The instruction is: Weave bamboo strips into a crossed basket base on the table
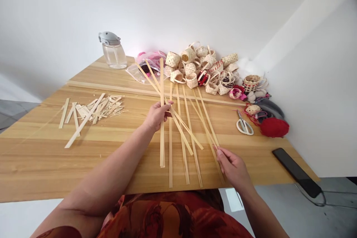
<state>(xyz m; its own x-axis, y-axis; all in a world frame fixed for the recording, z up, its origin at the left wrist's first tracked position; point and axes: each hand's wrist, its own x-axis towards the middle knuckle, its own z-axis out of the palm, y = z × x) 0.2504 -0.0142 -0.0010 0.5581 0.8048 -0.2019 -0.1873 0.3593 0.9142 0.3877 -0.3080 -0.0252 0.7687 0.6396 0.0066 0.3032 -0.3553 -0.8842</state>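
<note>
My left hand (160,115) is closed round a loose bunch of long pale strips (162,137), which cross and fan out above the table's middle. Lower and to the right, my right hand (230,161) pinches the near end of one thin strip (206,115). Between the hands several more strips (170,148) lie side by side on the wooden table (134,167), pointing away from me. Their far ends reach toward a pile of small woven baskets (191,68).
Short strip scraps (103,109) lie at left. A long flat stick (125,89) crosses the table. Behind it are a bottle (114,54) and plastic bag (146,68). White-handled scissors (244,126), red yarn (275,128) and a phone (296,171) are at right.
</note>
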